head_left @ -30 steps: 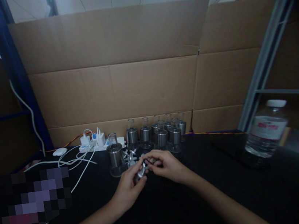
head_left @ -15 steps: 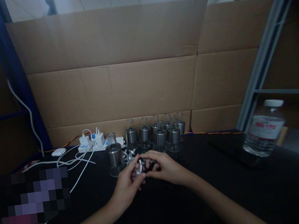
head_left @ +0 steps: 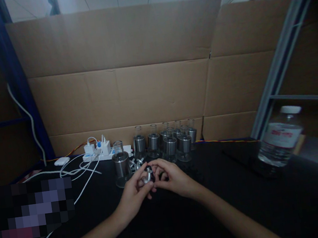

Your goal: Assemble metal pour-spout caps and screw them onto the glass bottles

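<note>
Both hands meet low in the middle of the view, over the black table. A small shiny silver spout-like fitting with a black part (head_left: 148, 175) is gripped between the thumb and fingers of my left hand (head_left: 134, 193). My right hand (head_left: 175, 176) pinches at its right side, fingers curled, partly hiding the black part. Just behind the left hand lie more silver fittings (head_left: 137, 163). To their left stands a glass bottle with a steel sleeve (head_left: 122, 166), upright and with an uncovered neck.
Several similar steel-sleeved glass bottles (head_left: 171, 148) stand behind the hands. A white power strip (head_left: 93, 157) with plugs and white cables (head_left: 80, 170) is at the back left. A large water bottle (head_left: 280, 140) stands on the right. Cardboard panels (head_left: 121, 96) close off the back.
Both hands stay in nearly the same place. The silver fitting has turned slightly between the fingers, and the fingertips of both hands have shifted a little around it.
</note>
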### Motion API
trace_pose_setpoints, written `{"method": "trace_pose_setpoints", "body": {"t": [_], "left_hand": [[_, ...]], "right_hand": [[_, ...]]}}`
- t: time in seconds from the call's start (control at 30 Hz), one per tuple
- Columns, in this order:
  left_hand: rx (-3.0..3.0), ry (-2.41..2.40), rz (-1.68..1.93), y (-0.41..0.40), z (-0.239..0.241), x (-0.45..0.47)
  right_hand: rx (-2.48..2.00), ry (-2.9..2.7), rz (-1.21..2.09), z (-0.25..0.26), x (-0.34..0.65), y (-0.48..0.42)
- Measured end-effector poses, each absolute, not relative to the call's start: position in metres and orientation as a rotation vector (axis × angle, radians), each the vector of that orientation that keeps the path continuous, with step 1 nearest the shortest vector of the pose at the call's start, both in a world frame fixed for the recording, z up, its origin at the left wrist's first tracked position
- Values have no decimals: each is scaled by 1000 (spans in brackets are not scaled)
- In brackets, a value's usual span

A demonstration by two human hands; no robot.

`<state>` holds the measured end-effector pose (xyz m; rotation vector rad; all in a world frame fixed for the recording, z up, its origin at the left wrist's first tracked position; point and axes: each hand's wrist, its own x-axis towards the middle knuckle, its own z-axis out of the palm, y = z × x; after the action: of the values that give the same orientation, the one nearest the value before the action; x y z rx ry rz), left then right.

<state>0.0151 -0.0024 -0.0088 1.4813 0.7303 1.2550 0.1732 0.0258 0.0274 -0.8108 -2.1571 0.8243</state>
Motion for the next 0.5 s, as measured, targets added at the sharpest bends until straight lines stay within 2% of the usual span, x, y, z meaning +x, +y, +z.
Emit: {"method": "trace_pose_setpoints", "body": {"t": [0.5], "left_hand": [[1495,657,1214,1,-12,13]], "right_hand": [[-754,-2059,1083,25,178,30]]}}
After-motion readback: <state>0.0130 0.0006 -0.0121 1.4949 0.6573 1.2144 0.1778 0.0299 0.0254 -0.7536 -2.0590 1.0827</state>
